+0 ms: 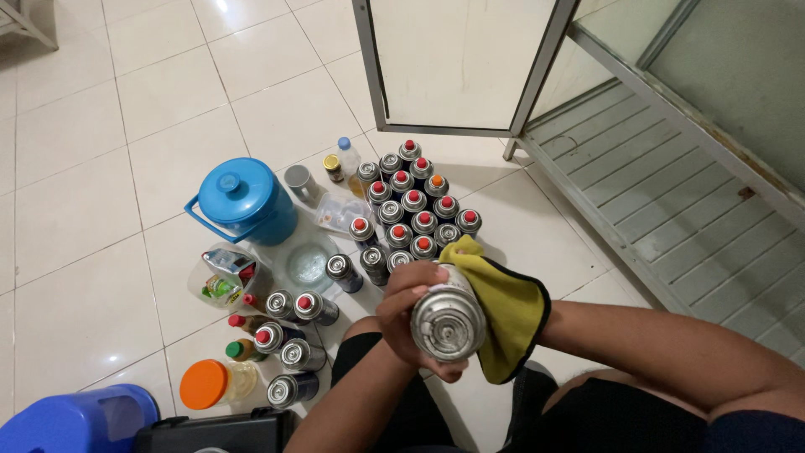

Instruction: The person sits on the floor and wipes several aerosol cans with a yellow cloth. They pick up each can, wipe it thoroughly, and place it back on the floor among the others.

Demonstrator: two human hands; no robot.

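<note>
Closest to the camera, the left hand (412,312) is curled tight around a silver canister (448,320), fingers wrapped over its side, its bottom facing up toward the lens. Just beside that hand, a yellow cloth (508,312) drapes over the right hand (495,335), which is hidden beneath it, so its grip cannot be told. Beyond the hands, many capped canisters (412,210) stand on the tiled floor (84,210), near a blue lidded bucket (245,201).

left hand (408,312) curled in a grip, right hand hidden, forearms converging
</note>
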